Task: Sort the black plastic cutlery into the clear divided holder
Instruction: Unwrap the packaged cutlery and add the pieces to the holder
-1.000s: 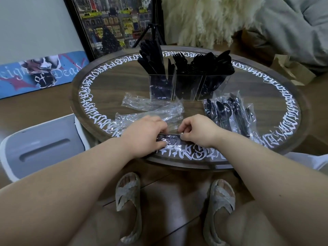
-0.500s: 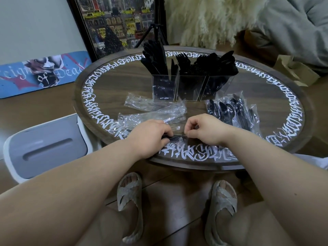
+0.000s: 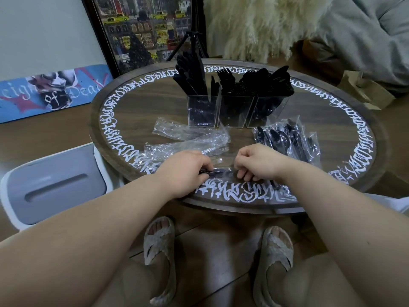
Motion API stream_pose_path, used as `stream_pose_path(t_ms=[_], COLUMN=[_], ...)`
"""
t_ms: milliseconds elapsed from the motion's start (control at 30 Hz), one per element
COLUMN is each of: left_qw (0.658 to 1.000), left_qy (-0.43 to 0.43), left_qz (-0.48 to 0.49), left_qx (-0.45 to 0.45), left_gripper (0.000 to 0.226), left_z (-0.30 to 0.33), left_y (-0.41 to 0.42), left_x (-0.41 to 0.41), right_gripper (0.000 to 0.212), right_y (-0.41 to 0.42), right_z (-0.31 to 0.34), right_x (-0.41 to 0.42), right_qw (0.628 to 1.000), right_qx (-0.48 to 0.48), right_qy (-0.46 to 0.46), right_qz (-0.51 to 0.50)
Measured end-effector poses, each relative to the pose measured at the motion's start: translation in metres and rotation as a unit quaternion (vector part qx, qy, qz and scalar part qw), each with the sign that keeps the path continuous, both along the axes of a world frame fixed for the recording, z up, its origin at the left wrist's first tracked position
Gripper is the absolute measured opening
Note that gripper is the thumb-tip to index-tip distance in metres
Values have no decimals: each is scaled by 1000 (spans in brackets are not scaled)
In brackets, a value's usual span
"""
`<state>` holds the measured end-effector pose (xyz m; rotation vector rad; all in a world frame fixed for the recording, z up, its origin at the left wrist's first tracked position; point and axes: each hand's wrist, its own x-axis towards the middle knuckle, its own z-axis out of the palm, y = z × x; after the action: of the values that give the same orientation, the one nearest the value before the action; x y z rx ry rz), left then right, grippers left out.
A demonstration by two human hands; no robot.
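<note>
At the near edge of the round wooden tabletop (image 3: 141, 103), the left hand (image 3: 184, 171) and right hand (image 3: 257, 161) each curl their grip around one clear-wrapped black plastic cutlery piece (image 3: 218, 172). The clear divided holder (image 3: 234, 109), full of black cutlery, stands toward the far edge.

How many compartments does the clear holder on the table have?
3. The clear divided plastic holder has a left, middle and right compartment, side by side, each holding black cutlery.
</note>
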<state>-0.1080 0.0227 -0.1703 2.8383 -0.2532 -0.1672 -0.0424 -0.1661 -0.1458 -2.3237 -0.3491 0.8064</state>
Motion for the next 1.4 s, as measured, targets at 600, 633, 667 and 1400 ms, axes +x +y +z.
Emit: stream_pose_path(t_ms=[600, 633, 667, 1400], left_qw=[999, 1000, 1000, 993], left_qy=[6, 2, -4, -76], left_qz=[-2, 8, 20, 71], left_qx=[47, 28, 10, -62], left_gripper=[18, 17, 16, 19], left_z=[4, 6, 8, 24], left_y=[-4, -4, -3, 3], left_x=[2, 2, 2, 3], right_gripper=[14, 13, 12, 12], right_y=[0, 0, 1, 8], right_z=[0, 1, 2, 9], right_x=[-2, -3, -4, -3], right_qw=[968, 968, 971, 969], right_qx=[-142, -136, -120, 205], right_qy=[-193, -197, -197, -9], right_qz=[79, 75, 65, -140])
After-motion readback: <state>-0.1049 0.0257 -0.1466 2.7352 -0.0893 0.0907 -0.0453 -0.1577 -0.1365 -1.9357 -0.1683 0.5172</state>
